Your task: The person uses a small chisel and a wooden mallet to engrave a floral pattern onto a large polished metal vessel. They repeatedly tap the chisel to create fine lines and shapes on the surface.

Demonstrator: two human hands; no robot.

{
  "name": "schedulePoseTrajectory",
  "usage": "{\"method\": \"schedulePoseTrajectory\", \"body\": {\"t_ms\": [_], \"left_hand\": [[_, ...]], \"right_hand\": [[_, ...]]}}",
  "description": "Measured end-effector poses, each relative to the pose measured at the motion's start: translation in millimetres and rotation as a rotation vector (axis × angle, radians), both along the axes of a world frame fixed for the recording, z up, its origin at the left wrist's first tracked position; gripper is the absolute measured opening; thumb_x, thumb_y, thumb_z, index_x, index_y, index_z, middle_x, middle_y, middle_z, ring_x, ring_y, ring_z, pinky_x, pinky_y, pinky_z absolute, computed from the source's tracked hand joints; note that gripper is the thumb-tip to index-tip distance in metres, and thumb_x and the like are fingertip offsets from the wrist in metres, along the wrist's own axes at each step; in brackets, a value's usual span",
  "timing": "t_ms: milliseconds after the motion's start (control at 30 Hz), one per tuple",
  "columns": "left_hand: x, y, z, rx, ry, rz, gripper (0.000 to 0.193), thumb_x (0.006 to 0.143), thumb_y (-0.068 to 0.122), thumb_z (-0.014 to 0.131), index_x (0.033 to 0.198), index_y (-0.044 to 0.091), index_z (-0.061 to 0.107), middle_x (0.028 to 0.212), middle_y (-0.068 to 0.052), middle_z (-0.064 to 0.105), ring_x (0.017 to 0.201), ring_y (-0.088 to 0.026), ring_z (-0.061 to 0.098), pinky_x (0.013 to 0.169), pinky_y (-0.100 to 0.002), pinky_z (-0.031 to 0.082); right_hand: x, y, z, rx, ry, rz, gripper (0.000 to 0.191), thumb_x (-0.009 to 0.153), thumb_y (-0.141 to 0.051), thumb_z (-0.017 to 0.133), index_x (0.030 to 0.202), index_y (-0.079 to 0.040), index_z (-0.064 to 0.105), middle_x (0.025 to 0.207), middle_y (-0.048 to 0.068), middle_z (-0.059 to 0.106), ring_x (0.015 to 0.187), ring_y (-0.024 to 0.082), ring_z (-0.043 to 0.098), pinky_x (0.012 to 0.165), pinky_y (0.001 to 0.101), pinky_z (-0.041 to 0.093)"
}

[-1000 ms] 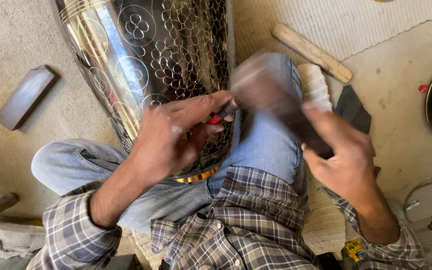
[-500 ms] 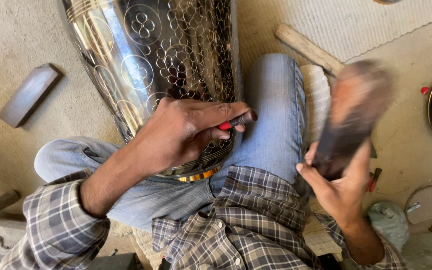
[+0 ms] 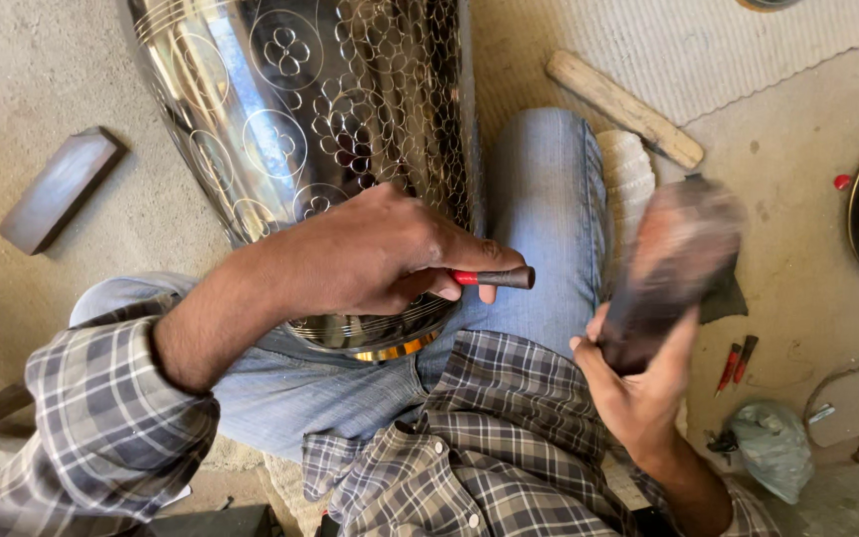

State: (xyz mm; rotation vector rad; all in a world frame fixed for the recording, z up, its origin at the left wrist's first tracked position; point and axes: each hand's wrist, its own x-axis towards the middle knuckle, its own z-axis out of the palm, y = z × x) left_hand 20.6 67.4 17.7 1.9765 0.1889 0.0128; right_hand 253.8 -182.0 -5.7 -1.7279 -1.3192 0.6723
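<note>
Polished engraved steel vessel (image 3: 320,129) under my left hand (image 3: 370,261), which grips a red-banded steel punch (image 3: 494,278).
Right hand (image 3: 638,383) clenches a dark wooden mallet (image 3: 673,259); an off-centre blow could hit my fingers or scar the pattern.

Shiny silver vessel (image 3: 280,129) w/ circle-flower engraving; red-banded dark punch (image 3: 494,277).

Metalworking workshop: engraved steel vessel (image 3: 320,129), floor-strewn punches (image 3: 736,364), wooden mallet (image 3: 670,267).

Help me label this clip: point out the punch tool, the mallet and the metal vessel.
punch tool (image 3: 497,277), head view, on its dark shaft past the fingers.
mallet (image 3: 673,254), head view, on its blurred wooden head.
metal vessel (image 3: 280,109), head view, on its engraved shiny wall.
</note>
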Motion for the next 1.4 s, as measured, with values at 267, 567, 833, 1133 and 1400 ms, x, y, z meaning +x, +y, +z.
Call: {"method": "schedulePoseTrajectory", "body": {"t_ms": [267,567,833,1133,1400], "left_hand": [[-17.3,-27.6,8.7,0.128,-0.081,0.675,0.036,0.1,-0.004,0.069,0.133,0.007,0.064,0.12,-0.009,0.078,0.087,-0.015,0.082,0.05,-0.024,0.061],[-26.0,-41.3,-0.5,0.243,-0.18,0.705,0.044,0.097,0.006,0.074,0.139,0.011,0.064,0.12,-0.006,0.078,0.094,-0.019,0.081,0.07,-0.03,0.069],[-23.7,-64.8,-5.6,0.393,-0.147,0.948,0.039,0.102,0.011,0.075,0.139,0.01,0.064,0.108,0.0,0.08,0.074,-0.009,0.075,0.056,-0.027,0.061],[-15.2,-100.5,-15.6,0.272,-0.281,1.34,0.03,0.1,-0.008,0.071,0.125,0.001,0.059,0.1,-0.009,0.076,0.07,-0.008,0.073,0.052,-0.02,0.059],[-10.6,-126.5,-51.3,0.199,-0.65,1.452,0.042,0.1,-0.015,0.066,0.136,-0.004,0.048,0.116,-0.015,0.07,0.087,-0.018,0.077,0.065,-0.025,0.07]], "right_hand": [[22.9,13.5,-11.9,-0.056,-0.156,0.112,0.087,0.086,0.009,0.073,0.16,0.005,0.027,0.098,0.012,0.069,0.084,0.02,0.071,0.075,0.0346,0.062],[45.6,74.7,46.6,0.027,0.139,0.195,0.093,0.09,0.009,0.076,0.161,-0.013,0.02,0.097,0.008,0.064,0.082,0.017,0.064,0.074,0.0287,0.059],[54.9,138.9,77.6,-0.069,-0.534,0.613,0.086,0.086,0.006,0.075,0.158,-0.026,0.042,0.092,0.004,0.069,0.065,0.017,0.064,0.056,0.0297,0.056],[30.9,179.5,133.9,0.024,-0.611,0.723,0.092,0.079,0.004,0.074,0.158,-0.023,0.035,0.09,0.006,0.063,0.064,0.019,0.06,0.057,0.0332,0.056],[8.1,203.0,181.6,0.014,-0.923,0.974,0.094,0.07,0.003,0.072,0.155,-0.03,0.049,0.077,0.0,0.06,0.056,0.016,0.06,0.047,0.0343,0.052]]}}
